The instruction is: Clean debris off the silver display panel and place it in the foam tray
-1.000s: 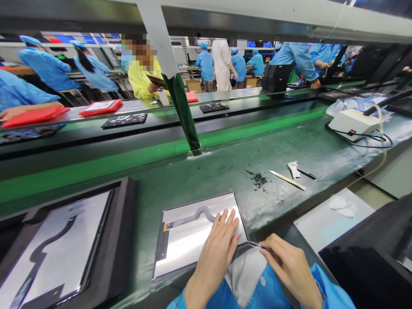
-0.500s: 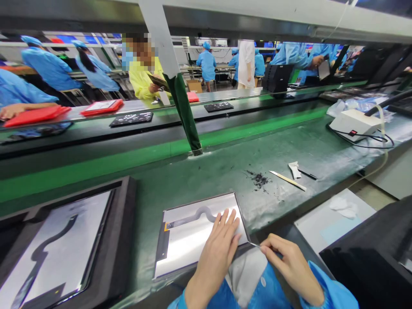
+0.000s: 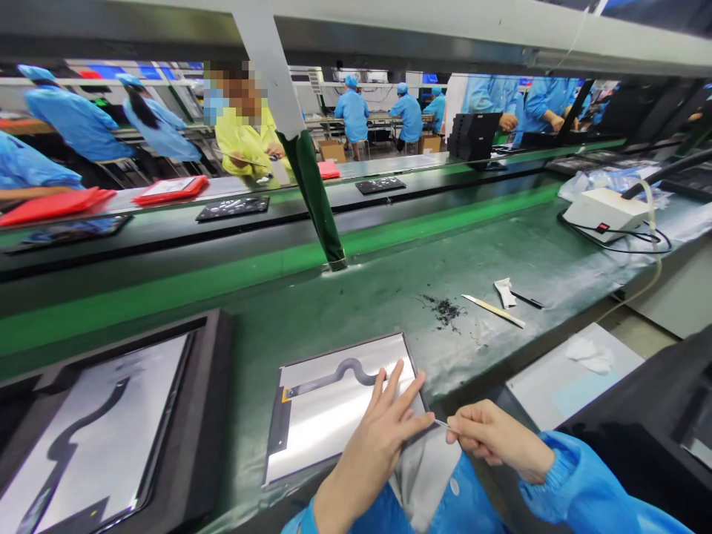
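A silver-backed display panel [image 3: 311, 437] with a curved dark ribbon cable [image 3: 348, 368] lies on the green bench in front of me. My left hand [image 3: 381, 437] rests on its right part, palm down, fingers spread. Between the thumb and fingers of my right hand [image 3: 486, 434] is a thin, pointed silver tool [image 3: 441, 423], its tip at the panel's lower right corner, close to my left thumb. Most of the tool is hidden in the grip, so its exact kind does not show. A light grey cloth [image 3: 426, 475] hangs below that corner.
A black foam tray [image 3: 214, 415] holding another panel [image 3: 122, 430] stands at left. Beyond my hands lie dark scraps [image 3: 445, 311], a craft knife [image 3: 494, 310] and a black pen-like stick [image 3: 527, 299]. A white device [image 3: 609, 211] sits far right. Co-workers [image 3: 250, 141] are across the line.
My left hand's fingers have spread wider, and the thumb has moved right to the panel's edge. My right hand has turned slightly, still gripping the tool at the corner.
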### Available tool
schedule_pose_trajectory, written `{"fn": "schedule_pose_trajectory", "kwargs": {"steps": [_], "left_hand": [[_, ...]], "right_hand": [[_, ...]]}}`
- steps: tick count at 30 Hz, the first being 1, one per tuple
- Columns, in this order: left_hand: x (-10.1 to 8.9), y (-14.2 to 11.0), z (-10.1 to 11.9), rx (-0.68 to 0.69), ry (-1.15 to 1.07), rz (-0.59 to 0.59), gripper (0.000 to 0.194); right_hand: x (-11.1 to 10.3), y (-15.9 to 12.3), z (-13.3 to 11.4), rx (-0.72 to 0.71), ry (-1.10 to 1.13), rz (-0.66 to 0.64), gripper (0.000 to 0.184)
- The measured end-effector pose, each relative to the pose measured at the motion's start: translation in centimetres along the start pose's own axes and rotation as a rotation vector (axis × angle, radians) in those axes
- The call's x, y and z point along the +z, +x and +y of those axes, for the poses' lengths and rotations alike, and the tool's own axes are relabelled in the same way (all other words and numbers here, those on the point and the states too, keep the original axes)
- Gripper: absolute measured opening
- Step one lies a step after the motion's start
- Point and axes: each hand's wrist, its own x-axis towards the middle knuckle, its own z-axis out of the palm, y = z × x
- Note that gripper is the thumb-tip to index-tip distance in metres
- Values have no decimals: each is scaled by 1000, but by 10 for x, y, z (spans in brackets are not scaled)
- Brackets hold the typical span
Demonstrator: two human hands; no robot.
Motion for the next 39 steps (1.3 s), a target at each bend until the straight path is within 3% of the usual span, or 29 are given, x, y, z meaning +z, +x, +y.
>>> {"fn": "schedule_pose_trajectory", "kwargs": {"steps": [5, 9, 14, 16, 20, 28, 39], "left_hand": [[6, -3, -2, 58, 25, 4, 64], [2, -2, -1, 38, 26, -13, 63], [-4, 0, 5, -186, 1, -44, 56], [-2, -2, 6, -251, 17, -39, 60], [3, -6, 3, -257, 31, -56, 60], [2, -8, 1, -252, 37, -64, 62], [2, -8, 0, -260, 37, -77, 63]], "right_hand": [[2, -3, 4, -245, -191, 124, 38], [2, -11, -2, -328, -499, 192, 23], [0, -11, -9, -323, -657, 219, 28], [-2, -8, -8, -322, -661, 211, 26], [-7, -2, -7, -328, -522, 103, 17], [-14, 4, -9, -372, -612, 86, 35], [-16, 12, -7, -282, -415, -18, 46]]}}
